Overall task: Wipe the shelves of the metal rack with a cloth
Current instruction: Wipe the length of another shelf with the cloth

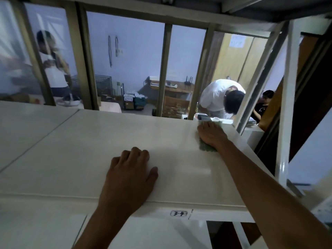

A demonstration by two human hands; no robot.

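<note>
Left hand point(130, 174) flat on shelf point(71, 150); right hand point(211, 134) presses cloth point(206, 147), seemingly flat, near upright point(285, 123).

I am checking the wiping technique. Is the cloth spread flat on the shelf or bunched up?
Bunched. The green cloth shows crumpled folds under the right hand, which presses it on the shelf.

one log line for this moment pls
right hand presses cloth at shelf far right corner | left hand flat on shelf | wiping underway

We see a pale green cloth point(206, 147) lying flat near the far right corner of the white shelf point(80, 150). The shelf's front edge bears a label reading 34.
</note>
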